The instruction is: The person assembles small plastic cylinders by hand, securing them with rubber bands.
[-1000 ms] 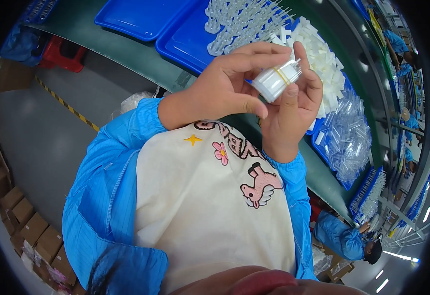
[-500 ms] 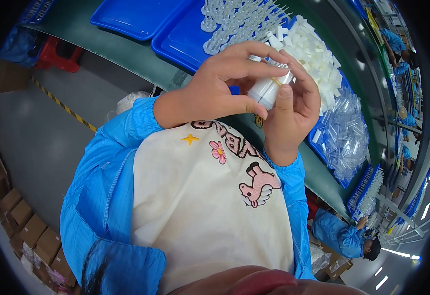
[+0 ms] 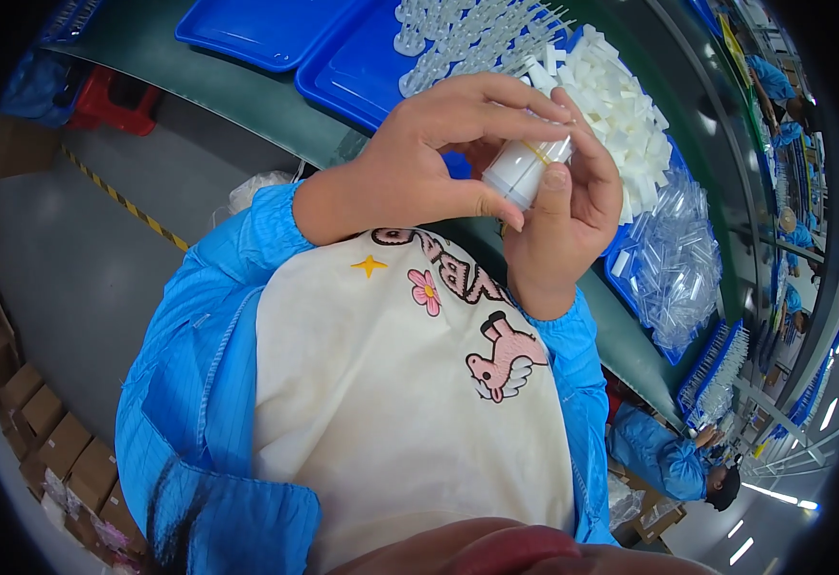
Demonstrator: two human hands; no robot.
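Mostly hidden behind fingers: a small white plastic bottle [image 3: 525, 168], only its lower barrel and rim showing, top end covered by the left hand [image 3: 419, 163]. Thin yellowish band around the barrel; finer detail hard to make out. Held up in front of the chest, pinched in a closed grip by both hands, right hand [image 3: 563, 220] wrapped from below with thumb pressed on the side. Beyond the grip, blue trays [image 3: 362, 67] on the green surface [image 3: 247, 96], with white foam blocks [image 3: 621, 105] and clear tubes [image 3: 674, 268], partly cut off.
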